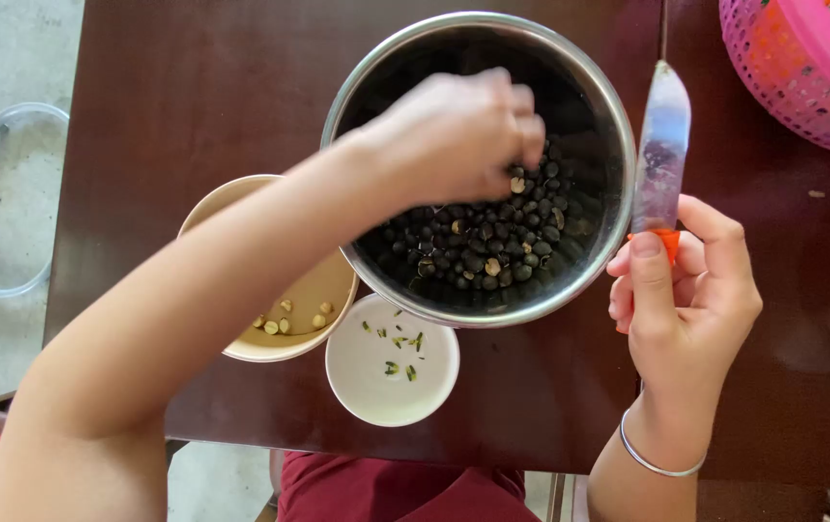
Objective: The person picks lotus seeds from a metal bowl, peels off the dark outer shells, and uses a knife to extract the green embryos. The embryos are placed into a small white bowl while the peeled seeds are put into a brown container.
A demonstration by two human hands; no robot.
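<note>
Beige bowl (pixel 241 198) at the left is holding a few pale peeled kernels (pixel 289 319); the small white bowl (pixel 391 391) near me is catching green slivers, so the sorts are staying apart. I am dipping my left hand (pixel 458 135) into the steel bowl (pixel 618 126), its grip pinching at the dark seeds (pixel 478 246), though I cannot tell whether one is caught. My right hand (pixel 690 295) is clenching the orange-handled knife (pixel 661 155), blade pointing far. Farther right, a pink basket (pixel 792 87) is crowding the worktop (pixel 193 87).
</note>
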